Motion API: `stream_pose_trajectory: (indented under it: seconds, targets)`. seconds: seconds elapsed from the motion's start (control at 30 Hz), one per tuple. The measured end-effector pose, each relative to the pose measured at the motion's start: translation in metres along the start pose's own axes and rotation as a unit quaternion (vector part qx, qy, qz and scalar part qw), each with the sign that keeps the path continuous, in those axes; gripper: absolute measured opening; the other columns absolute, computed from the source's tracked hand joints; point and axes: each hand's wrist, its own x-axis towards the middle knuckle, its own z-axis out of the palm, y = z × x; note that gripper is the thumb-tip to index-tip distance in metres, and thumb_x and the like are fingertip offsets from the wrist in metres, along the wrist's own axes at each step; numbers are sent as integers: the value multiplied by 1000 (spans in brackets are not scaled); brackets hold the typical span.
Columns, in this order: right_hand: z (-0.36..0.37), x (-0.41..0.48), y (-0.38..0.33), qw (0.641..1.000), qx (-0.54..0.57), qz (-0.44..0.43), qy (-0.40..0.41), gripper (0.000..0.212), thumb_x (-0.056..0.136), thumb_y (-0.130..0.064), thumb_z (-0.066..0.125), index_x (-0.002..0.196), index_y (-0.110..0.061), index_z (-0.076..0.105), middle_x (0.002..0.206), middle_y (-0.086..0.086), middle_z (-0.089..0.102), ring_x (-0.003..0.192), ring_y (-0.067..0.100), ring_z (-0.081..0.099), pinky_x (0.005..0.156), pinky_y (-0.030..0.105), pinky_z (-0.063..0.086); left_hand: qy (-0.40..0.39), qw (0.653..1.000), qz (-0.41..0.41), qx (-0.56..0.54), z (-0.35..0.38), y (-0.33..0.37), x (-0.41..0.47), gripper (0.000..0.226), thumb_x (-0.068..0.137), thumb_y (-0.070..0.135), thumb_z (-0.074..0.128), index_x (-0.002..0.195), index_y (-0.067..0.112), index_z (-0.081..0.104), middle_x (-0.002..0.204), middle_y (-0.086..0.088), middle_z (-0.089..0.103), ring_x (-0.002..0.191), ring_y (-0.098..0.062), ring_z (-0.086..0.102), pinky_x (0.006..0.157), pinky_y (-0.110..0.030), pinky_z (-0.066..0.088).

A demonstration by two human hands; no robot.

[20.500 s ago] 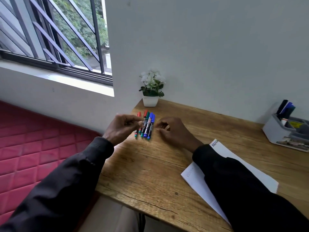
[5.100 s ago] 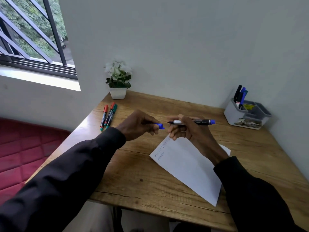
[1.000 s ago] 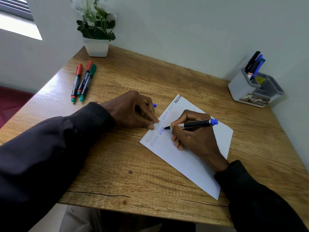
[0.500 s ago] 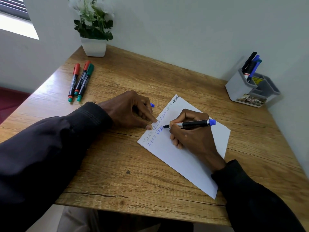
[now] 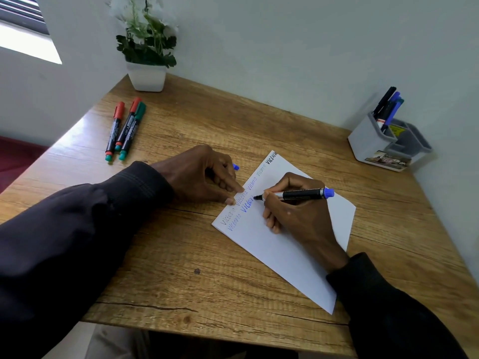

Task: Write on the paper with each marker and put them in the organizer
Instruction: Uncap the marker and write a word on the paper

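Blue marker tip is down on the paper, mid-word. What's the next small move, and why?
Probably draw the marker on rightward to finish the blue word: the right hand grips it with the tip at the paper, and that word looks shorter than those above it. The left hand pins the paper's edge and holds the cap, so capping can wait.
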Motion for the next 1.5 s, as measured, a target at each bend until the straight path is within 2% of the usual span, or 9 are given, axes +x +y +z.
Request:
stream_pose_trajectory:
  seconds: [0.27,0.63,0.77,0.97,1.03,1.17,1.3,1.4,1.5]
  targets:
    - [2,0,1,1000,5,-12,15,17,97,-3,70,80,-2,69,62,18,69,44,32,65,43,30,51,-9,1000,-8,2,0,-2,1,32,77,20,80,108,21,75,101,4,68,96,15,56,73,1,43]
    - [2,2,1,1000,8,-4,19,16,96,-2,71,80,-1,70,61,19,68,44,32,64,43,30,51,2,1000,6,8,0,-2,0,33,75,18,81,107,17,75,96,1,68,88,2,60,76,5,37]
    - [0,3,0,1000,5,15,17,17,94,3,67,77,1,67,62,21,69,45,32,65,44,30,52,-13,1000,-1,11,-1,-3,0,34,76,21,81,110,21,75,100,6,67,96,21,52,75,1,42]
    - [-5,6,-3,992,115,16,43,9,97,7,64,88,10,63,70,26,69,51,30,64,47,30,50,-8,1000,-9,8,0,1,0,34,75,21,81,108,21,75,98,2,68,91,-6,61,75,-11,50]
    - [-10,9,-5,986,161,20,46,7,96,5,65,89,5,68,73,26,70,55,29,65,51,29,52,13,1000,-5,11,-1,2,-1,32,74,20,82,106,21,76,96,2,69,87,-12,62,72,-18,53]
    - [-20,15,-9,966,252,31,42,9,95,-3,65,95,2,73,80,22,72,65,26,69,60,26,56,142,990,-10,-4,-12,-2,-3,33,71,15,84,103,19,77,94,5,69,85,-10,63,71,-15,52]
    - [-24,17,-8,949,310,59,8,38,88,-23,54,103,7,71,83,24,73,66,28,70,60,30,58,201,977,-55,34,-18,-10,-4,40,71,21,86,109,25,75,106,11,62,94,-3,58,72,-6,45]
    - [-24,17,-8,958,285,38,18,23,87,-17,58,97,1,69,77,22,71,61,29,67,55,30,54,184,976,-88,79,-14,-13,-2,34,77,22,81,109,27,73,111,14,60,101,6,53,73,-5,38]
    - [-24,16,-8,971,236,9,32,4,92,-5,67,92,-2,69,83,24,74,65,31,70,58,31,56,179,977,-89,68,-13,-14,-1,26,80,21,78,105,27,75,108,14,62,102,2,56,78,-8,39]
